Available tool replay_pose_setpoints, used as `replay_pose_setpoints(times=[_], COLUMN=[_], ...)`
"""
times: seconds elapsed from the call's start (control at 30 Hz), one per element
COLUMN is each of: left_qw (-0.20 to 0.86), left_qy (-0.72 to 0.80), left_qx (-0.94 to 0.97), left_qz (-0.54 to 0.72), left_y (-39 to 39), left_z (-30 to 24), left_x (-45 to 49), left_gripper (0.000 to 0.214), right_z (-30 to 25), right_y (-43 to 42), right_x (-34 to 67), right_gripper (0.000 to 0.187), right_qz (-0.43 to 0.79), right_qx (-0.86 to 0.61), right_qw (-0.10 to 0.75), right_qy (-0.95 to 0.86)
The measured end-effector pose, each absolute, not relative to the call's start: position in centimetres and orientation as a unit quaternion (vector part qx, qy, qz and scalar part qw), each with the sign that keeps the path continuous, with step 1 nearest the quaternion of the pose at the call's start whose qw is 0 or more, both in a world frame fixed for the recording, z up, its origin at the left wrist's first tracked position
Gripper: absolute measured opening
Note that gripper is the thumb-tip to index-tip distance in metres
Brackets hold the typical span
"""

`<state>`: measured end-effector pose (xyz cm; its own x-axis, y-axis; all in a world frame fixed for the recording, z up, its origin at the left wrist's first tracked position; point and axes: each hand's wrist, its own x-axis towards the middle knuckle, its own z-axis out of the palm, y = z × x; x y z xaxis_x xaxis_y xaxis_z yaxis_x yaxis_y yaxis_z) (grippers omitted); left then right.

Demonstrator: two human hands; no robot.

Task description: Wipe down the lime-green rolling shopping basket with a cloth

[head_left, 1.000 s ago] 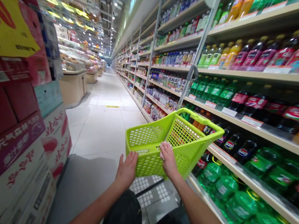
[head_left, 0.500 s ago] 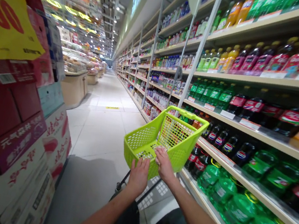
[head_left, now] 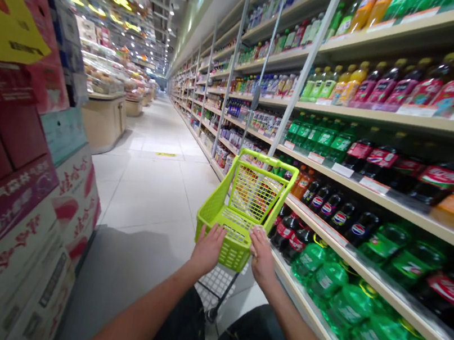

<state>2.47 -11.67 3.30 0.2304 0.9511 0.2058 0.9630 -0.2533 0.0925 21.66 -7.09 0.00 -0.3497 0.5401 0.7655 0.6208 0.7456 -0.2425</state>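
Observation:
A lime-green plastic shopping cart (head_left: 248, 196) stands in the aisle in front of me, its basket empty. My left hand (head_left: 207, 248) grips the near rim on the left. On the right of the same rim my right hand (head_left: 261, 254) is wrapped round it. A white lower rack (head_left: 216, 283) of the cart shows under the basket, between my forearms.
Long shelves (head_left: 377, 192) of soft-drink bottles run close along the right. Stacked red and white cartons (head_left: 13, 200) with a yellow sign stand close on the left. The white tiled aisle floor (head_left: 152, 181) stretches ahead, with display counters (head_left: 102, 117) further on the left.
The cart has swung from pointing right toward the shelves to pointing down the aisle. Both hands moved closer together on its near rim.

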Motion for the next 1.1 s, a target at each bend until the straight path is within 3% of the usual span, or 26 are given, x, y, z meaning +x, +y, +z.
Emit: replay_pose_setpoints(times=[0.2, 0.37, 0.53, 0.83, 1.1], left_qw=[0.045, 0.04, 0.024, 0.019, 0.027], left_qy=[-0.687, -0.652, -0.645, -0.648, -0.641], left_qx=[-0.718, -0.752, -0.76, -0.748, -0.752], left_qz=[-0.103, -0.09, -0.083, -0.14, -0.15], left_y=[-10.4, -10.5, -10.8, -11.6, -11.5], left_z=[3.5, 2.8, 3.0, 1.2, 1.7], left_x=[0.9, 0.6, 1.3, 0.3, -0.5], left_gripper=[0.052, 0.058, 0.063, 0.075, 0.067], right_z=[-1.1, -1.4, -1.7, -0.7, -0.9], right_y=[-9.2, -8.5, -8.0, -7.3, -7.6], right_x=[20.8, 19.2, 15.4, 21.8, 13.2], right_gripper=[0.039, 0.039, 0.039, 0.035, 0.042], right_qz=[-0.058, -0.057, -0.045, -0.084, -0.022], right_qx=[-0.398, -0.445, -0.402, -0.445, -0.34], right_qw=[0.438, 0.464, 0.42, 0.415, 0.39], right_qy=[-0.804, -0.764, -0.812, -0.789, -0.855])
